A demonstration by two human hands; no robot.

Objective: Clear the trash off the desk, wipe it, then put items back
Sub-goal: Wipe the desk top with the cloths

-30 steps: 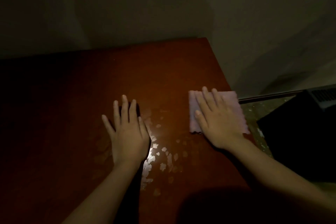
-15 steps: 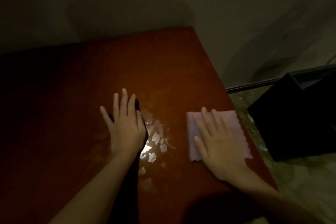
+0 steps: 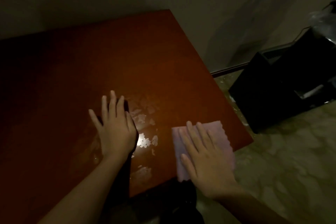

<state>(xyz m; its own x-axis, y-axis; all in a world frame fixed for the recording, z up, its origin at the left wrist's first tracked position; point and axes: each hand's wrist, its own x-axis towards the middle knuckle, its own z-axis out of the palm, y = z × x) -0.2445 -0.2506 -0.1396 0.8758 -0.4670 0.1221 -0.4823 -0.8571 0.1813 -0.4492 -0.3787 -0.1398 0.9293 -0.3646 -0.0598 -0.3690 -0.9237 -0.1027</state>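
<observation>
The right hand (image 3: 207,158) has dragged the cloth (image 3: 216,132) back along the desk (image 3: 163,56) to its near right corner.

That hand lies flat with fingers spread, pressing the pale pink cloth down rather than gripping it; the cloth's near edge reaches the desk's front edge and its right side lies at the desk's right edge. The left hand (image 3: 116,129) rests open, palm down and holding nothing, on the reddish-brown desk to the left. Between the two hands, wet patches (image 3: 143,140) shine on the surface. To the right, a black box (image 3: 272,92) stands on the floor (image 3: 291,160) by the wall (image 3: 218,5).
</observation>
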